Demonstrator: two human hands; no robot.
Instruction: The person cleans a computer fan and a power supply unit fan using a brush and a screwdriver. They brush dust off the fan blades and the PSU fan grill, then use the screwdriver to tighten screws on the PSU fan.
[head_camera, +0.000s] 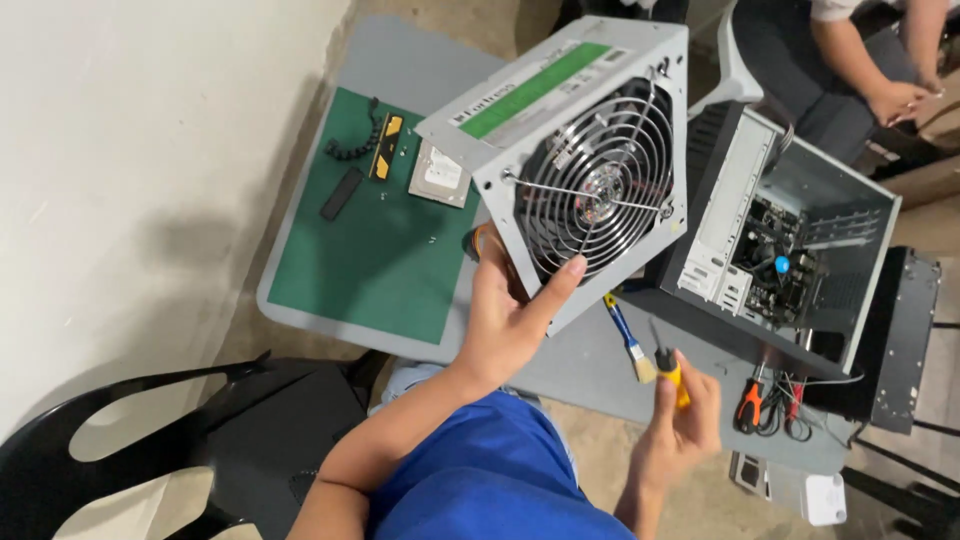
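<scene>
A single head-worn camera is looking steeply down from above the person's chest, facing forward over the grey worktop (400, 60). It is sitting close to both hands, which are filling the lower middle of the frame. The view is taking in the wall at left, the floor beyond, and a second person's hand (897, 100) at top right.
</scene>
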